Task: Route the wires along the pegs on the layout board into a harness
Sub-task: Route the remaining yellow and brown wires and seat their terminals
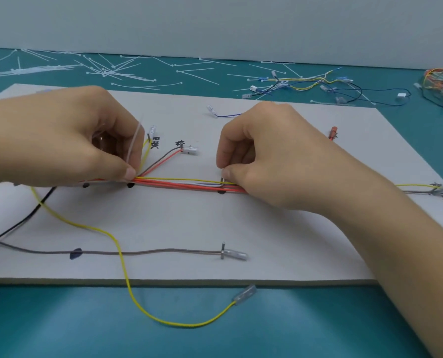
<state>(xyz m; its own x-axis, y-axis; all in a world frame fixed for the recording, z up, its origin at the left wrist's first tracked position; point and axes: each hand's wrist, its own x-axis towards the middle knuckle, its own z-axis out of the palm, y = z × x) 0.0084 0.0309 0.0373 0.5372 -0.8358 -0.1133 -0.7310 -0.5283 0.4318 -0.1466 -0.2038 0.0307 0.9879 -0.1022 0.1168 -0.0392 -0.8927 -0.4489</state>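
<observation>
Loose yellow wire (179,325) trails off the board (267,228).
Left hand (68,140) pinches the bundle (179,183) and a tie (134,143); right hand (261,156) pinches it beside a peg (222,178). Best keep wires flat and taut before cinching.

A teal tabletop (60,332) meets a plain pale grey wall (215,21).

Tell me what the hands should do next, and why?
Probably wrap the cable tie around the wire bundle. The left hand pinches the tie at the bundle, its tail sticking up, and the right hand holds the bundle together at a peg.
</observation>
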